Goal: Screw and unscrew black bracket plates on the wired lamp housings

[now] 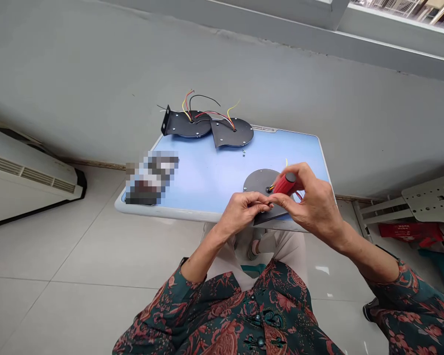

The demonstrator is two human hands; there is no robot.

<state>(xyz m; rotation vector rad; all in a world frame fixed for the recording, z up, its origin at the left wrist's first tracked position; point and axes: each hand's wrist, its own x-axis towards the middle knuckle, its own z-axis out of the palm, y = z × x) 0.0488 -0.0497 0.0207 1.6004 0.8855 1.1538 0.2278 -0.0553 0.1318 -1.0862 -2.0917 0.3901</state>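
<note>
- Head view: the right hand (313,204) has its fingers curled round a red screwdriver (285,183), its tip hidden.
- The left hand (246,206) meets it over the dark plate (259,178), fingers narrow; cannot tell what they pinch.
- This plate lies at the near right of the tabletop (207,185).
- Likely step: driving a screw; the next move calls for a straight driver and a steady plate.
</note>
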